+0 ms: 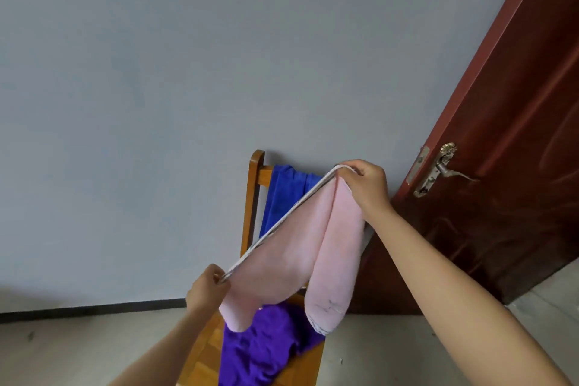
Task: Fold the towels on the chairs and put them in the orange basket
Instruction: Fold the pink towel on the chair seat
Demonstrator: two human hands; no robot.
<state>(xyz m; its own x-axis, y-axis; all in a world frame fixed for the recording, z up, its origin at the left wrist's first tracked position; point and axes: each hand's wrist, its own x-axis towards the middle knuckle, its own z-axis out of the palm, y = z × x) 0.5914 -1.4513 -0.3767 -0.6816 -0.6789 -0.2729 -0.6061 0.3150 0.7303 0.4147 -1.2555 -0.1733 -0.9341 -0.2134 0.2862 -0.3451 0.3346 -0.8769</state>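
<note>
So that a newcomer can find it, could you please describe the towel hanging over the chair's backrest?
Find the wooden chair against the grey wall, left of the red-brown door. A blue towel hangs over its backrest, partly behind the held-up pink towel. It is blue and hanging, unlike the purple towel heaped on the seat.

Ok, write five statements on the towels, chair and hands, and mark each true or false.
1. The left hand and the right hand each pinch the pink towel at its upper edge. True.
2. The blue towel lies on the floor. False: it hangs over the back of the wooden chair.
3. A purple towel lies bunched on the chair's seat. True.
4. The right hand grips the door handle. False: it holds the pink towel; the handle is untouched.
5. The pink towel is spread flat on the seat. False: it hangs in the air between the hands.
</note>
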